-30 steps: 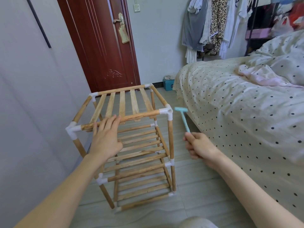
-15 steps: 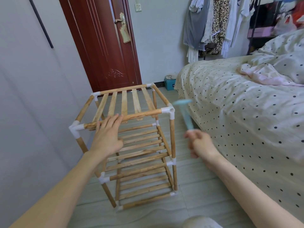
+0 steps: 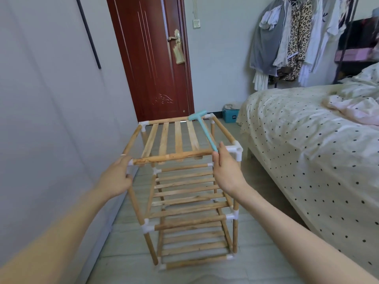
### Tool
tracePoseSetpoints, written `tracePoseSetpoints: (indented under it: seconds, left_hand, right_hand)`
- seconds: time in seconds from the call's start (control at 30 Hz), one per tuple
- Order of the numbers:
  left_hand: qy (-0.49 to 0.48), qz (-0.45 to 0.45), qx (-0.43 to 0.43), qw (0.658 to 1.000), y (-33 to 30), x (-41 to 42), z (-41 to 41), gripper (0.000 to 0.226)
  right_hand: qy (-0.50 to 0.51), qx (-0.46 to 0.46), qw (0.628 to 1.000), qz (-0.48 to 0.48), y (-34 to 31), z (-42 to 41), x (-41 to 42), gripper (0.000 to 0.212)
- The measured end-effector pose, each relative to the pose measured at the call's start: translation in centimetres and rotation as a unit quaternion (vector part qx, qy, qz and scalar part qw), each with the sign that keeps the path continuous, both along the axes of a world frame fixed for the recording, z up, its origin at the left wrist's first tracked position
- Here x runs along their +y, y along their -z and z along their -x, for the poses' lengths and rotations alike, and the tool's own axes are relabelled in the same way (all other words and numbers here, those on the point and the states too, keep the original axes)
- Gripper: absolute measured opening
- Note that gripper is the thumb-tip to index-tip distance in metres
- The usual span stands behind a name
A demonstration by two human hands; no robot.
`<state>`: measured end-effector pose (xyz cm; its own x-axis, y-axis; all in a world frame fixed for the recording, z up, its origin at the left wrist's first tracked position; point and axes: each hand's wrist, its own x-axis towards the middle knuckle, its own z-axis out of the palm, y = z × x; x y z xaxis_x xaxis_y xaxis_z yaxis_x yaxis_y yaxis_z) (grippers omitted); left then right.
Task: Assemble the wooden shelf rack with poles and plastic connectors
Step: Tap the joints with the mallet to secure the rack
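A three-tier wooden shelf rack (image 3: pixel 184 193) of poles and slats stands upright on the floor, joined by white plastic connectors such as the near right top one (image 3: pixel 235 151). My left hand (image 3: pixel 118 177) grips the rack's near left top corner, covering the connector there. My right hand (image 3: pixel 227 171) is closed on the handle of a small teal plastic hammer (image 3: pixel 203 128). The hammer's head lies over the far rail of the top shelf, near the far right corner.
A grey wall runs close along the rack's left side. A bed (image 3: pixel 317 144) with a dotted cover stands to the right. A dark red door (image 3: pixel 151 58) is behind the rack, a teal box (image 3: pixel 230 115) sits on the floor, and clothes (image 3: pixel 287 33) hang at the back right.
My left hand moved from the front top rail to the near left corner. My right hand swung the hammer from beside the rack to over its top shelf. The view shifted closer.
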<state>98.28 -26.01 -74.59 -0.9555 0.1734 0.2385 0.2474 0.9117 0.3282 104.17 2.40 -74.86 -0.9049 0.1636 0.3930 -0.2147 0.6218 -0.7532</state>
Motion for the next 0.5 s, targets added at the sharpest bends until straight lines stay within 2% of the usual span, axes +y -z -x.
tracePoseSetpoints:
  seconds: [0.1,0.17,0.23,0.33,0.43,0.5]
  left_hand:
    - [-0.036,0.052,-0.008,0.998,-0.8,1.2,-0.8,0.049]
    - [-0.027,0.106,0.013,0.994,-1.5,2.4,-2.3,0.048]
    - [0.034,0.129,0.054,0.990,-2.0,4.3,-4.2,0.048]
    - [0.170,0.089,0.091,0.977,-2.6,7.4,-6.8,0.050]
    - [0.268,0.119,0.159,0.943,-2.2,8.0,-7.0,0.041]
    - [0.265,0.139,0.160,0.941,-1.4,7.7,-6.2,0.046]
  right_hand:
    - [0.001,-0.020,0.994,-0.103,1.5,1.9,-1.3,0.037]
    - [0.020,-0.043,0.994,-0.099,1.6,3.3,-0.3,0.037]
    - [0.050,-0.090,0.994,-0.035,0.3,4.6,1.6,0.043]
    - [0.093,-0.144,0.984,0.043,-1.8,5.6,4.4,0.040]
    - [0.086,-0.114,0.984,0.102,-1.6,4.1,5.1,0.038]
    - [0.076,-0.084,0.976,0.188,-0.4,2.2,5.3,0.032]
